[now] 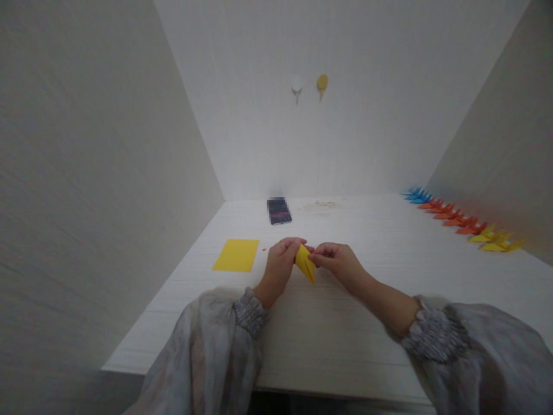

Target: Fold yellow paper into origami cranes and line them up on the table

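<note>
A piece of folded yellow paper, narrow and pointed at its lower end, is held between my two hands above the table. My left hand grips its upper left side, with the thumb on top. From the right, my right hand pinches the paper's edge between thumb and fingers. Parts of the paper are covered by my fingers. On the table left of my hands lies a flat yellow sheet.
A phone lies on the white table near the back wall. Along the right wall stands a row of several folded paper cranes, blue, orange, red and yellow. Two hooks are fixed to the back wall.
</note>
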Tool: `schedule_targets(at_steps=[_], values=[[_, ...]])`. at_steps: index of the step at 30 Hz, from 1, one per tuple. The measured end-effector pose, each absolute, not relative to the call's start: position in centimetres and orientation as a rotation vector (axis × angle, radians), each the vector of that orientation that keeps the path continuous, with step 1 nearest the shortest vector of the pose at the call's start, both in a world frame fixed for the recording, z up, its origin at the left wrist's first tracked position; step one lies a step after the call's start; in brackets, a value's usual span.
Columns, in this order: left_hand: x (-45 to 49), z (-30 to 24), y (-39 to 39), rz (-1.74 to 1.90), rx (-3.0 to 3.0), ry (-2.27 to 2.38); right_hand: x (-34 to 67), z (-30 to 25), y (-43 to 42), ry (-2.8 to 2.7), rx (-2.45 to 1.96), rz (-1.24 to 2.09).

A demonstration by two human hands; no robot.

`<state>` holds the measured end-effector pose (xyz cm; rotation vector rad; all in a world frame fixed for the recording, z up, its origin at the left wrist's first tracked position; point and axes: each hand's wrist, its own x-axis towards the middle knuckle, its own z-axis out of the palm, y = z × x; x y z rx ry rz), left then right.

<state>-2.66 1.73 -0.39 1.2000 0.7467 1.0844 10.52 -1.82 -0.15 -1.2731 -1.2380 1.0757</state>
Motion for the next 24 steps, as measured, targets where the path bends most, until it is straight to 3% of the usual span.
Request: schedule_targets(at_steps=[24], values=[[-2.7, -0.7, 2.3, 1.117, 1.242, 0.728, 10.5, -0.7, -1.6, -1.234, -1.302, 1.153]])
